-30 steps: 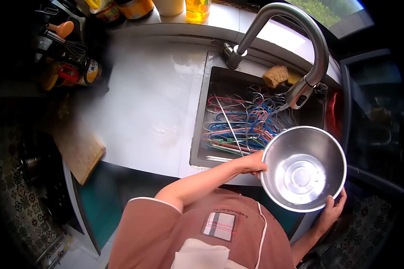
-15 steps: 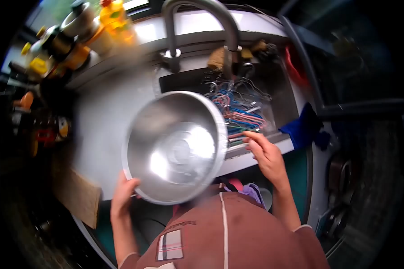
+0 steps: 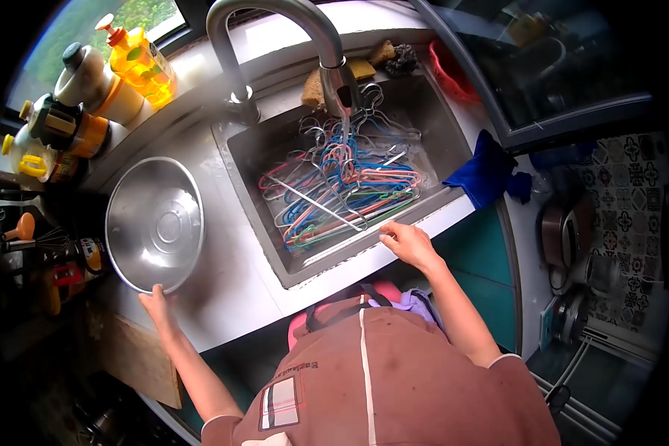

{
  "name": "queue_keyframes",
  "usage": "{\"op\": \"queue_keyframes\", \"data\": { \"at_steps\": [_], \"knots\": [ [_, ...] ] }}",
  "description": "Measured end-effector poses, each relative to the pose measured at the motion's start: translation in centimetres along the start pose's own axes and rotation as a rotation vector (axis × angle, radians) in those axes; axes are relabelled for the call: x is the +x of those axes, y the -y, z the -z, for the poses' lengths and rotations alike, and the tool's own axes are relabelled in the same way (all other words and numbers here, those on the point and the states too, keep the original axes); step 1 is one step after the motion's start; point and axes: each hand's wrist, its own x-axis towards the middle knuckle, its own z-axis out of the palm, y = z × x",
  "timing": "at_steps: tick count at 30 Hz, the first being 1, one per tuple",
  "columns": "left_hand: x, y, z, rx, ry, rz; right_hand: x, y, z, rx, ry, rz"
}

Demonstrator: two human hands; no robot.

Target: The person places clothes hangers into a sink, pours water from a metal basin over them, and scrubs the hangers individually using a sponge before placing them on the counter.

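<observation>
My left hand (image 3: 154, 303) grips the near rim of a steel bowl (image 3: 149, 230) over the left part of the white counter (image 3: 238, 297). The bowl's inside faces up and towards me, with nothing in it. My right hand (image 3: 405, 244) is at the front edge of the sink (image 3: 275, 271), its fingers curled together; whether anything is in them is too small to tell. Many coloured hangers (image 3: 349, 189) lie in the sink, under water running from the faucet (image 3: 338, 82).
Sponges (image 3: 314, 89) and a red basket (image 3: 453, 74) sit behind the sink. A blue cloth (image 3: 483, 175) hangs over the right edge. An orange soap bottle (image 3: 143, 67) and jars stand at the back left. A wooden board (image 3: 137, 357) is at the lower left.
The bowl has moved from over the sink's front right to the left counter, now in my left hand. My right hand has let go of the bowl. The view has turned.
</observation>
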Motion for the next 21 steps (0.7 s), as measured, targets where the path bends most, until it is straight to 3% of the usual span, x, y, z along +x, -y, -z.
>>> {"op": "queue_keyframes", "data": {
  "at_steps": [2, 3, 9, 12, 15, 21],
  "knots": [
    [1.0, 1.2, -0.3, -0.051, 0.129, 0.029, 1.1, -1.1, -1.6, -0.023, -0.025, 0.024],
    [-0.1, 0.3, -1.5, -0.074, -0.003, 0.027, 2.3, -2.0, -2.7, -0.027, -0.049, 0.069],
    [-2.9, -2.7, -1.8, -0.322, 0.058, 0.084, 9.1, -3.0, -7.5, -0.088, -0.140, 0.128],
    [-3.9, -0.8, -1.6, -0.299, -0.072, 0.005, 11.6, -4.4, -10.5, -0.147, -0.155, 0.086],
    [-6.6, 1.5, -2.5, -0.231, 0.023, -0.019, 12.3, -3.7, -11.7, -0.022, -0.002, -0.050],
    [-14.3, 1.0, -11.9, -0.114, 0.490, -0.094, 12.6, -2.4, -10.4, 0.169, -0.123, -0.084]
  ]
}}
